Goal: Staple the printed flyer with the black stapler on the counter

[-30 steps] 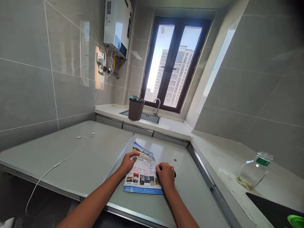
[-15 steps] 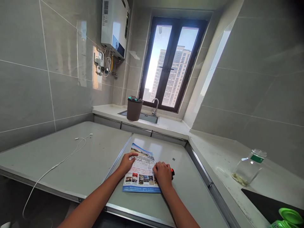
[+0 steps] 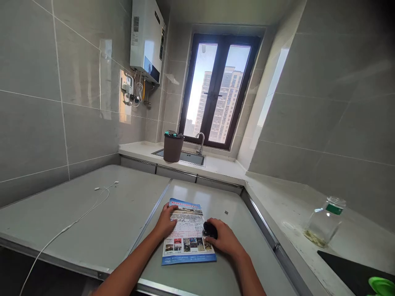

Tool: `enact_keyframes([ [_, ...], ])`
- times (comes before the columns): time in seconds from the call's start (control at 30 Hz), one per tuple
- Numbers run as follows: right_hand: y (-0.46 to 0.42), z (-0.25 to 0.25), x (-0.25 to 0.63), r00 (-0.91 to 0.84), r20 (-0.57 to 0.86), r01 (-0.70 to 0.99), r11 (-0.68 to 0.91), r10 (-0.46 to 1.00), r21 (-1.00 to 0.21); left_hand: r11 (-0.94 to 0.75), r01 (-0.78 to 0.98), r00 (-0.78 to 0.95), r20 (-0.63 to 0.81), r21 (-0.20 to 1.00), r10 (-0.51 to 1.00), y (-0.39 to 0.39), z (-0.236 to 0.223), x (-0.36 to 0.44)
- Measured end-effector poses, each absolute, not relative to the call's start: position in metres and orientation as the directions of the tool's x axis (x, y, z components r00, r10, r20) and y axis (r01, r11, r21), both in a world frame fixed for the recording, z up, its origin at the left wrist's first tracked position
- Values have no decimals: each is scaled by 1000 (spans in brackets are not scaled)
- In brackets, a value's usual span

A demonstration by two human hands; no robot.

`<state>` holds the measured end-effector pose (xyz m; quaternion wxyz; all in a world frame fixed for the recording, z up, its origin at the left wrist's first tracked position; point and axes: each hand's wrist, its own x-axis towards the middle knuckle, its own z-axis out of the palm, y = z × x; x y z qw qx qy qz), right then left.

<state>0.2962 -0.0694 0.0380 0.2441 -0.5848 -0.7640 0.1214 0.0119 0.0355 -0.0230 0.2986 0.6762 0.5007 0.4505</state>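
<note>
The right hand [image 3: 228, 239] is closed around a black stapler [image 3: 210, 230], thumb on the near side and fingers curved over the far side; the tool's front end meets the right edge of the flyer [image 3: 185, 227]. The flyer lies flat on the table [image 3: 247, 255], between the two grips. The left hand [image 3: 165, 223] rests on its left edge, thumb and forefinger parted on the printed face; whether the other fingers pinch it from beneath cannot be told. Just beyond the right grip lies a small grey piece [image 3: 226, 212]; well to the left of the left grip runs a white cable [image 3: 74, 223]. The flyer is probably light, limp, somewhat slippery and easily creased, best held by its side margins; the stapler is likely rigid and modestly heavy, best grasped around its body.
</note>
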Motion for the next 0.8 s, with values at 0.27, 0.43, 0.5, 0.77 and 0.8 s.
enact_keyframes([
  [0.27, -83, 42, 317, 250, 404, 930, -103, 880, -352, -276, 510, 105, 259, 814, 960, 35, -30, 16],
  [0.43, -65, 50, 259, 222, 413, 901, -24, 883, -433, -301, 469, 105, 286, 830, 952, 37, -34, 16],
  [0.5, -50, 47, 223, 182, 359, 885, 7, 915, -466, -317, 452, 96, 308, 834, 947, 39, -35, 14],
  [0.77, -9, 25, 163, 133, 301, 880, 27, 944, -475, -320, 368, -37, 358, 873, 933, 55, -37, 5],
  [0.8, -10, 24, 167, 130, 303, 882, 29, 944, -471, -322, 357, -46, 361, 877, 932, 56, -38, 6],
])
